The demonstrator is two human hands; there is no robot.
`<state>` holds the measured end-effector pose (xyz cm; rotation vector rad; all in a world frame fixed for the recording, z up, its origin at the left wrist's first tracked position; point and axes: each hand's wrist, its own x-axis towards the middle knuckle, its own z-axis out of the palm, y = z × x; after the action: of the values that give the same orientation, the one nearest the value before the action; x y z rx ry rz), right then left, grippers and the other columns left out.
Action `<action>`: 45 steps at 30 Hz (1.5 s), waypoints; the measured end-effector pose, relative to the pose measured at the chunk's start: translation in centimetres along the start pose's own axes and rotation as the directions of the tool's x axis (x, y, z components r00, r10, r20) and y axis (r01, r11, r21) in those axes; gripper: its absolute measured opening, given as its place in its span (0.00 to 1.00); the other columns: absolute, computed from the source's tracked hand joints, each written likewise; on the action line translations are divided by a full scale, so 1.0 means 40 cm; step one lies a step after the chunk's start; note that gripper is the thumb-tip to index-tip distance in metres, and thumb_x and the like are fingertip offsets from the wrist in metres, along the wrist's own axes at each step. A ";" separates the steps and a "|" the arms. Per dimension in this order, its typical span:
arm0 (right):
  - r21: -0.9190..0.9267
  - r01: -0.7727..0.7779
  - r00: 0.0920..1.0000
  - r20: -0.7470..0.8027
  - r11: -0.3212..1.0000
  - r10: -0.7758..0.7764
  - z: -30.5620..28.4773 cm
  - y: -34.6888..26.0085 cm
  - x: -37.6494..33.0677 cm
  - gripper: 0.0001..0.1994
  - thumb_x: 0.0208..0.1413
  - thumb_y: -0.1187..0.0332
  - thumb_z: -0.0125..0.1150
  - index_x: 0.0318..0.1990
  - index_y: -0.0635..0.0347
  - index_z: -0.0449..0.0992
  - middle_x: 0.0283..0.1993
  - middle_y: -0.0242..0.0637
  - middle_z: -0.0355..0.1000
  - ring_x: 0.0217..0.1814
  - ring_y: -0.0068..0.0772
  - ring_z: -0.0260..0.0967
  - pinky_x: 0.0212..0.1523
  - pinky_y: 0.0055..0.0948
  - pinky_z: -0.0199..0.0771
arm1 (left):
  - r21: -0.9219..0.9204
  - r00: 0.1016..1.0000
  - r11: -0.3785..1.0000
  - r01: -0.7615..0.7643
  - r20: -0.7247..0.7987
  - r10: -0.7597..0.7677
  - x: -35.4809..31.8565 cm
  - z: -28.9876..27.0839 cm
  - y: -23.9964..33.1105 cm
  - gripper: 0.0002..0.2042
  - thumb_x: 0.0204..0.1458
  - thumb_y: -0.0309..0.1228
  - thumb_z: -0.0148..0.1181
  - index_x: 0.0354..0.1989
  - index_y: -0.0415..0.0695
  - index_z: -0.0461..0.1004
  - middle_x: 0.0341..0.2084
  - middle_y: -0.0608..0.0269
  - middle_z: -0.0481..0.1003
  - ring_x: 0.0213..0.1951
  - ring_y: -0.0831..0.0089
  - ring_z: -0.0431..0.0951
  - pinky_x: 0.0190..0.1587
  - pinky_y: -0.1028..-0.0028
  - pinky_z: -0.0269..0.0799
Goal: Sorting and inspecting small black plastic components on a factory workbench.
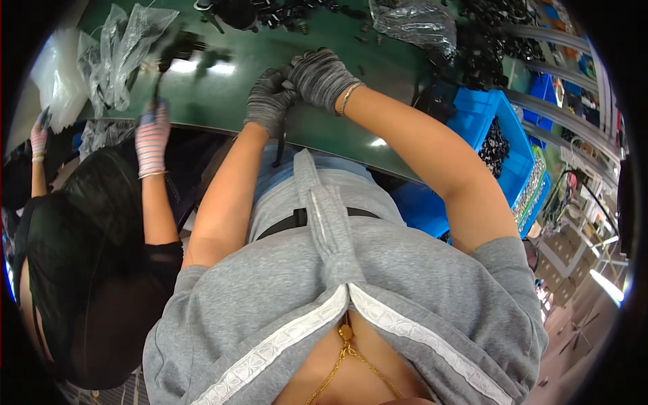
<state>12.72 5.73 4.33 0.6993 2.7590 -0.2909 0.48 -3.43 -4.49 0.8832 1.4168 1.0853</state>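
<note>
Over the green desk (223, 101) both gloved hands meet, left hand (268, 101) fingers clamped on a thin black strap (279, 145) hanging downward, right hand (318, 75) fingers closed just above it.

Clutter around the green table (223, 101)

Crumpled clear plastic bags (118, 50) lay at its left; a blue bin (503, 145) of small black parts (496, 145) stood right.

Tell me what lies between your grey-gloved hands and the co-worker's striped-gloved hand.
Head view: only bare green table surface between the hands and the striped-gloved hand.
</note>
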 end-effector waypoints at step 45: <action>0.148 -0.397 0.916 0.001 0.906 0.401 0.116 -0.094 -0.165 0.15 0.51 0.65 0.57 0.48 0.52 0.77 0.42 0.41 0.74 0.46 0.42 0.75 0.41 0.42 0.75 | 0.218 0.981 0.976 0.022 -0.195 0.022 0.004 0.125 0.083 0.26 0.56 0.39 0.63 0.62 0.47 0.68 0.56 0.48 0.64 0.56 0.53 0.70 0.57 0.63 0.69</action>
<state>17.44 -1.57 2.52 1.2903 2.5554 -0.3946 5.24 -1.55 -1.33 0.9523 1.7261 1.0520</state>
